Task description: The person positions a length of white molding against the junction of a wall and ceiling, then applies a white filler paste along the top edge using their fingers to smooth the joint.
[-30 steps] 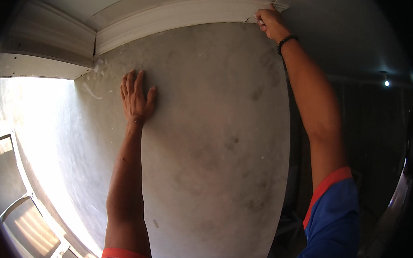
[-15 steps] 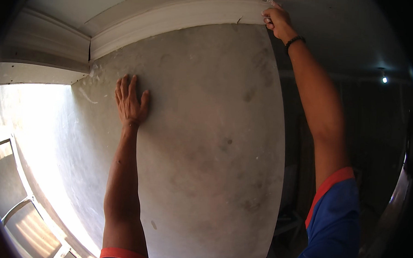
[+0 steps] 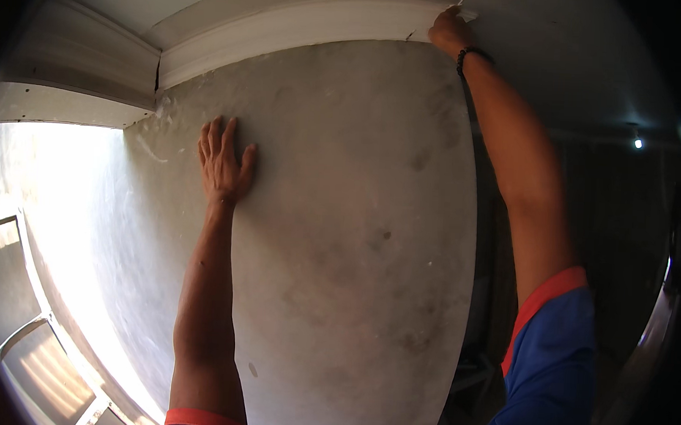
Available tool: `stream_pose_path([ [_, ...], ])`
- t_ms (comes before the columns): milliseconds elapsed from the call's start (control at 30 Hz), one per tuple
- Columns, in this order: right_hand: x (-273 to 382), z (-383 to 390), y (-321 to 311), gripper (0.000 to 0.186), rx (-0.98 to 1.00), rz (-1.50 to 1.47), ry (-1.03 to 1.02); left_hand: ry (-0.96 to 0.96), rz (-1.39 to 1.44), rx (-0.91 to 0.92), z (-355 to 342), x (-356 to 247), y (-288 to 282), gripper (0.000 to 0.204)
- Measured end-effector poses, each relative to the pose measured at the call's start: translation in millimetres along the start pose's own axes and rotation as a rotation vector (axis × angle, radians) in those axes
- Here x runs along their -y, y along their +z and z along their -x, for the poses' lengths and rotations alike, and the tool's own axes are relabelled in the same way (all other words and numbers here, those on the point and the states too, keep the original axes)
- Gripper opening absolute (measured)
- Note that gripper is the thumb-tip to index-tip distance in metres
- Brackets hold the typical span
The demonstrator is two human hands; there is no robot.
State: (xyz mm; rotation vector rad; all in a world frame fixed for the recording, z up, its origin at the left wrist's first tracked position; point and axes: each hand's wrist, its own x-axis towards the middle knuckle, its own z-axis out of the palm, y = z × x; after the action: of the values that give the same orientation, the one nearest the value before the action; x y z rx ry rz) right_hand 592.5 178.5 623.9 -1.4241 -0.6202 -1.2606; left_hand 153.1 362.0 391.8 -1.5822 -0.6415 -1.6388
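My left hand (image 3: 226, 162) lies flat with fingers spread on a grey plastered wall (image 3: 340, 212). High up, my right hand (image 3: 449, 32), with a dark beaded bracelet at the wrist, is closed at the right end of a white cornice moulding (image 3: 311, 21). A small pale edge (image 3: 467, 15) shows just beyond its fingers. The fingers hide most of it, and I cannot make out whether it is held or part of the cornice. A short dark crack (image 3: 410, 35) marks the cornice left of this hand.
A boxed ceiling section (image 3: 81, 53) meets the cornice at the left, with a dark gap at the corner. Bright light enters below it, beside a framed panel (image 3: 43, 317). Right of the wall's edge is a dark room with a lit bulb (image 3: 638, 142).
My right hand has shifted slightly left along the cornice and turned, so its back shows more. My left hand stays on the wall. The whole view has shifted slightly.
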Motion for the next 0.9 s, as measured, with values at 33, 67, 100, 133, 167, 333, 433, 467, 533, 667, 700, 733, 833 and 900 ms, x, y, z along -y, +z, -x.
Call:
stream_pose_path([
  [33, -7, 1, -2, 0.064, -0.007, 0.055, -0.079, 0.001, -0.003, 0.000, 1, 1, 0, 0.063],
  [67, 5, 8, -12, 0.057, 0.014, 0.098, -0.168, -0.013, -0.024, -0.002, 4, 8, -5, 0.063],
  [100, 17, 16, -26, 0.051, 0.026, 0.141, -0.258, -0.026, -0.044, -0.009, 7, 14, -9, 0.063],
  [133, 26, 24, -43, 0.043, 0.057, 0.195, -0.342, -0.022, -0.050, -0.019, 8, 17, -11, 0.063],
  [167, 33, 31, -57, 0.038, 0.088, 0.252, -0.424, -0.017, -0.055, -0.028, 9, 20, -11, 0.062],
  [333, 16, 12, -72, 0.022, 0.079, -0.210, -0.068, -0.008, 0.028, -0.046, 4, 5, -2, 0.061],
  [433, 58, 23, -82, 0.012, 0.443, -0.761, 0.202, -0.021, 0.026, -0.054, 7, 10, -8, 0.061],
  [467, 66, 27, -80, 0.012, 0.468, -0.838, 0.208, -0.019, 0.026, -0.056, 7, 11, -9, 0.061],
  [533, 84, 34, -76, 0.012, 0.519, -0.989, 0.218, -0.021, 0.041, -0.050, 7, 10, -10, 0.061],
  [667, 130, 49, -64, 0.014, 0.512, -0.958, 0.220, -0.023, 0.096, -0.050, 8, 10, -9, 0.060],
  [700, 144, 57, -61, 0.014, 0.518, -0.957, 0.173, -0.020, 0.102, -0.058, 8, 13, -10, 0.060],
  [733, 160, 64, -59, 0.015, 0.524, -0.955, 0.127, -0.018, 0.108, -0.065, 9, 15, -10, 0.061],
  [833, 208, 89, -59, 0.017, 0.462, -0.738, 0.014, -0.031, 0.124, -0.065, 9, 15, -10, 0.060],
  [900, 246, 110, -63, 0.018, 0.409, -0.690, -0.060, -0.037, 0.141, -0.067, 10, 16, -12, 0.060],
])
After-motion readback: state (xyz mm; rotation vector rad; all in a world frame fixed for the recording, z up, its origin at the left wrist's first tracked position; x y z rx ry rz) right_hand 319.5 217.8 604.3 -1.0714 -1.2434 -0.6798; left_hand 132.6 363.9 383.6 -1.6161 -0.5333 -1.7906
